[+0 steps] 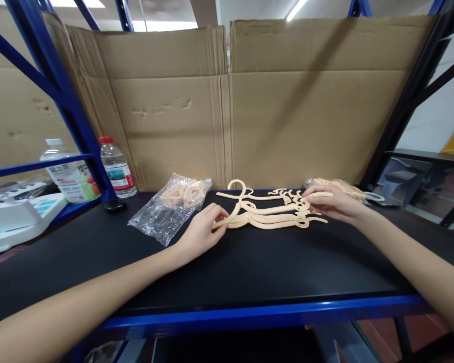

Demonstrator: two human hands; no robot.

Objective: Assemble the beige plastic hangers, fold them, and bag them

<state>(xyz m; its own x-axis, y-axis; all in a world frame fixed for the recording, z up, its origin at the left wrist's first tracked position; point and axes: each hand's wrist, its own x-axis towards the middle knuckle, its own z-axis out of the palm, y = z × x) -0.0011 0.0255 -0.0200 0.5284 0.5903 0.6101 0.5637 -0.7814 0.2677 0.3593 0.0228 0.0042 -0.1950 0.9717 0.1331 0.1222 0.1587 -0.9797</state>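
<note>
Several cream plastic clothes hangers lie together on the black tabletop in front of me. One hanger has its hook pointing up and away from me. My left hand is closed on the left end of that hanger, thumb and fingers pinched together. At the right end of the group, my right hand pinches a cream hanger part; whether it belongs to the same hanger, I cannot tell. Small curved cream pieces lie just left of my right fingers.
A clear plastic bag with cream pieces lies left of the hangers. Another filled bag is behind my right hand. A red-capped water bottle and a small black object stand at left. Cardboard walls the back.
</note>
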